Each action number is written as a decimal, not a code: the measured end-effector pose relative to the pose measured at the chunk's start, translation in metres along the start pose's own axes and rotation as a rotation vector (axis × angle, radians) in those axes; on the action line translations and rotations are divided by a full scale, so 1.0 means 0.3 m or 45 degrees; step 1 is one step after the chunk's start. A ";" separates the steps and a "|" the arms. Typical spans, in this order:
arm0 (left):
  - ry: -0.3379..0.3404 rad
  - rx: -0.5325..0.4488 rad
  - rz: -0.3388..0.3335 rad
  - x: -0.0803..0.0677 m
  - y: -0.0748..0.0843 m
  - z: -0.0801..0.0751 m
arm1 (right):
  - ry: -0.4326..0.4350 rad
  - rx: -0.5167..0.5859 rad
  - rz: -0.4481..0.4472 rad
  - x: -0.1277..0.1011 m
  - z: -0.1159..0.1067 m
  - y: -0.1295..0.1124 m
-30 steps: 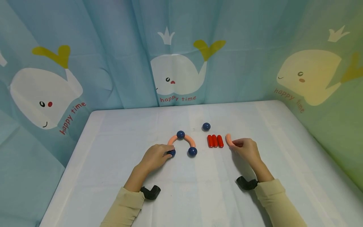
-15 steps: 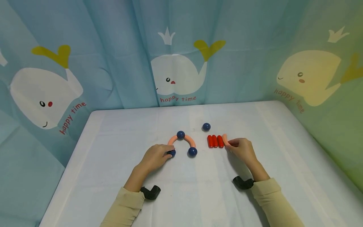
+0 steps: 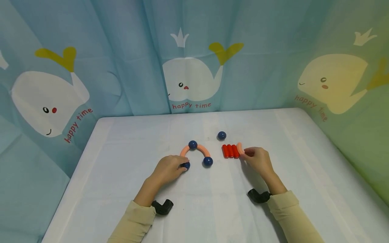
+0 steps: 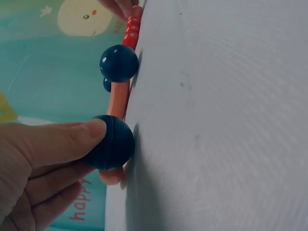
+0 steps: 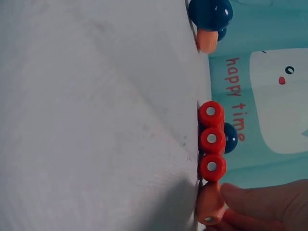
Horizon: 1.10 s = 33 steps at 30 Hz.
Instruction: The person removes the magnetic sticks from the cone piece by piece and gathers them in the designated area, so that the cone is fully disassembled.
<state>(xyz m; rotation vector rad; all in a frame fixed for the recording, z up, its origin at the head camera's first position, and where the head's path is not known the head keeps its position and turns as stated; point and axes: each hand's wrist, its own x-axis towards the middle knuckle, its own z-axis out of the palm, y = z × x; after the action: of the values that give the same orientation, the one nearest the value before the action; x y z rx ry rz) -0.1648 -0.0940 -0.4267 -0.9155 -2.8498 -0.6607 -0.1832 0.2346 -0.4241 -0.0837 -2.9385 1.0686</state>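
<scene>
As I inspect the surface [image 3: 194,209] remotely, the left hand [image 3: 168,168] pinches the left end ball [image 3: 186,165] of a blue-and-pink arch [image 3: 203,149]; the top ball [image 3: 192,145] and right end ball [image 3: 208,161] are untouched. The right hand [image 3: 259,160] pinches a loose curved piece [image 3: 239,147] beside three red rods [image 3: 230,151], apparently touching the nearest. A spare ball [image 3: 222,135] lies behind the rods. I judge assembly partial: the arch appears joined, while the loose curved piece, red rods and spare ball are not yet attached to it.

Blue balls [image 4: 119,63] look glossy — peach rods [image 4: 119,98], smooth plastic.
</scene>
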 end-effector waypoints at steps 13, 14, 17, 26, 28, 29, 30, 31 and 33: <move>-0.034 0.123 0.075 -0.002 0.044 0.004 | 0.185 0.149 -0.479 -0.093 0.084 -0.156; -0.041 0.122 0.088 -0.001 0.048 0.003 | 0.158 0.164 -0.514 -0.103 0.098 -0.172; -0.074 0.095 0.137 0.000 0.052 -0.005 | 0.046 0.206 -0.601 -0.126 0.142 -0.211; -0.170 -0.050 0.120 -0.005 0.002 -0.032 | -0.161 0.227 -0.698 -0.148 0.245 -0.269; -0.167 -0.062 0.117 -0.005 -0.008 -0.029 | -0.184 0.220 -0.731 -0.150 0.264 -0.283; -0.162 -0.055 0.126 -0.005 -0.012 -0.026 | -0.192 0.216 -0.747 -0.149 0.274 -0.291; -0.151 -0.045 0.139 -0.005 -0.016 -0.021 | -0.201 0.218 -0.755 -0.149 0.282 -0.299; -0.134 -0.033 0.154 -0.004 -0.019 -0.015 | -0.210 0.223 -0.763 -0.148 0.291 -0.307; -0.084 0.004 0.186 -0.002 -0.024 -0.003 | -0.225 0.228 -0.779 -0.143 0.310 -0.321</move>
<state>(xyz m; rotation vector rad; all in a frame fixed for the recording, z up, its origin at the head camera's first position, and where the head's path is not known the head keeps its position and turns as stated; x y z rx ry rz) -0.1686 -0.1000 -0.4289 -1.1524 -2.8037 -0.6205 -0.1476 0.0989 -0.4333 0.8850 -2.6738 1.2518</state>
